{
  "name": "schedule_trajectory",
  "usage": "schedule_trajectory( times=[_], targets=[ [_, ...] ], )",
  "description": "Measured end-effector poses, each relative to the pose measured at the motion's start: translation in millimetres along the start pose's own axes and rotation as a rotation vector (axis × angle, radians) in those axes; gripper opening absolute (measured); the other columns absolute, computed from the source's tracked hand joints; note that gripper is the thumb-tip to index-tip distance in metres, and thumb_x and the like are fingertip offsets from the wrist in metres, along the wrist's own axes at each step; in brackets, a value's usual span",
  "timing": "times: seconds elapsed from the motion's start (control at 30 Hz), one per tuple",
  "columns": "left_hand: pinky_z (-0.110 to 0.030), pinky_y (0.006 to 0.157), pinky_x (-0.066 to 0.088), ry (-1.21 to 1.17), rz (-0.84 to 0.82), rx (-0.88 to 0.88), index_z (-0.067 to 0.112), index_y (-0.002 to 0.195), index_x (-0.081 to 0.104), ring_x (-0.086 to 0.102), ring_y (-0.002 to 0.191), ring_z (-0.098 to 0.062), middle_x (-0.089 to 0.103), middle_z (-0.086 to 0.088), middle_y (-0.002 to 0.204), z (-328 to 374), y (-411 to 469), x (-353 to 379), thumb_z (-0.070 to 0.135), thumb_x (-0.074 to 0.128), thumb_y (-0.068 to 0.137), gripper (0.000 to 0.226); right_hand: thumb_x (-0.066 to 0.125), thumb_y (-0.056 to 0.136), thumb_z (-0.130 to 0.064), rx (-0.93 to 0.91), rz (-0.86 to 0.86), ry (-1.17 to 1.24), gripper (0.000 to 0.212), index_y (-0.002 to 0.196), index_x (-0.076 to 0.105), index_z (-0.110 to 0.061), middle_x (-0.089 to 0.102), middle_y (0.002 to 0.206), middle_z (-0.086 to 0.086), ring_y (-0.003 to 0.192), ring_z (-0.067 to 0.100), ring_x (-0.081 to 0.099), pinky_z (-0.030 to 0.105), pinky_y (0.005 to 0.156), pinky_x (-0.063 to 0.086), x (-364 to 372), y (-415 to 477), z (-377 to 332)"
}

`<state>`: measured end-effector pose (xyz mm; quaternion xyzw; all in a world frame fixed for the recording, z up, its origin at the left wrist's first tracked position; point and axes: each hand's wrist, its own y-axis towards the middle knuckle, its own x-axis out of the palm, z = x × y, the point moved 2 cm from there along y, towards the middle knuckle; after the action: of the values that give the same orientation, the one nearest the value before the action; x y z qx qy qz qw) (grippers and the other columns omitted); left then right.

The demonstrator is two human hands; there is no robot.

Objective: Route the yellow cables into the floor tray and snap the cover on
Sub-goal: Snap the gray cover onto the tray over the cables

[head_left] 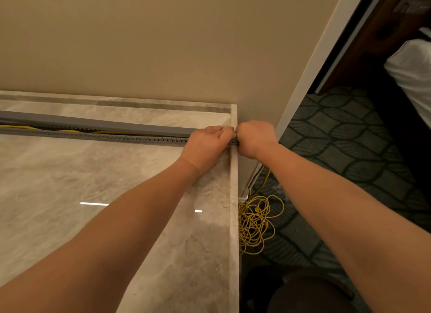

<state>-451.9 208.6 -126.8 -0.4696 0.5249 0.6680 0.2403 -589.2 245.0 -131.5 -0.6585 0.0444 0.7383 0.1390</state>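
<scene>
A long grey slotted floor tray (pixel 130 138) runs left to right across the marble floor, near the wall. Yellow cables (pixel 70 131) lie inside it, visible through a gap. A flat grey cover (pixel 93 123) rests tilted along the tray's far side, lifted on the left. My left hand (pixel 205 144) presses on the tray's right end, fingers closed over cover and tray. My right hand (pixel 254 137) is fisted around that same end at the marble edge. A tangled bundle of yellow cable (pixel 253 221) lies on the carpet below my right forearm.
The beige wall (pixel 163 44) stands just behind the tray and ends at a white corner trim (pixel 310 74). The marble floor (pixel 70 184) stops at a raised edge strip (pixel 234 196), with dark patterned carpet (pixel 345 126) to the right. White bedding (pixel 412 70) shows at the far right.
</scene>
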Motion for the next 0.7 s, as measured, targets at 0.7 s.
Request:
schedule_trajectory(
  times=[0.7],
  targets=[
    [-0.034, 0.079, 0.049, -0.109, -0.375, -0.204, 0.029, 0.130, 0.050, 0.063, 0.104, -0.024, 0.067, 0.001, 0.118, -12.6, 10.3, -13.9, 0.028, 0.063, 0.087, 0.045, 0.060, 0.082, -0.018, 0.057, -0.259, 0.145, 0.034, 0.114, 0.052, -0.013, 0.050, 0.088, 0.003, 0.083, 0.025, 0.054, 0.034, 0.067, 0.044, -30.2, -16.8, -3.8]
  ],
)
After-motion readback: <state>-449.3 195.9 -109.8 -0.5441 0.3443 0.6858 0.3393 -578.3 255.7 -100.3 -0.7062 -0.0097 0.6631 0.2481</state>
